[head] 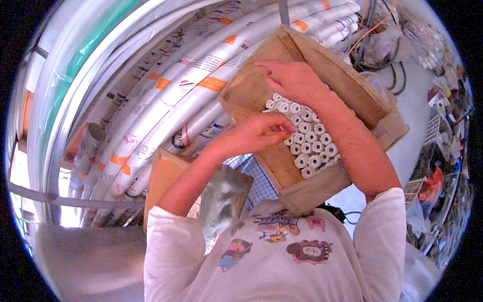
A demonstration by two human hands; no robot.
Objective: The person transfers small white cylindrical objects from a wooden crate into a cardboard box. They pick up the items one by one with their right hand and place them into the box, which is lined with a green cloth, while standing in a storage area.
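An open cardboard box [264,166] holds several white plastic cylindrical pieces with round holes [309,137], standing on end in close rows. My left hand [269,130] is at the near left edge of these rows, its fingers curled beside the pieces; whether it grips one cannot be made out. My right hand [294,81] reaches over the far left part of the box, above the end of the rows, with its thumb and index finger apart. No object shows between those fingers. The right forearm crosses over the box and hides part of the pieces.
Wrapped white tubes [211,81] with orange marks lie stacked on the left. A second cardboard box [166,173] with white pieces stands lower left, beside a silvery sheet or bag [222,196]. A blue wire grid [254,175] lies between the boxes. Shelves with assorted goods [437,132] line the right.
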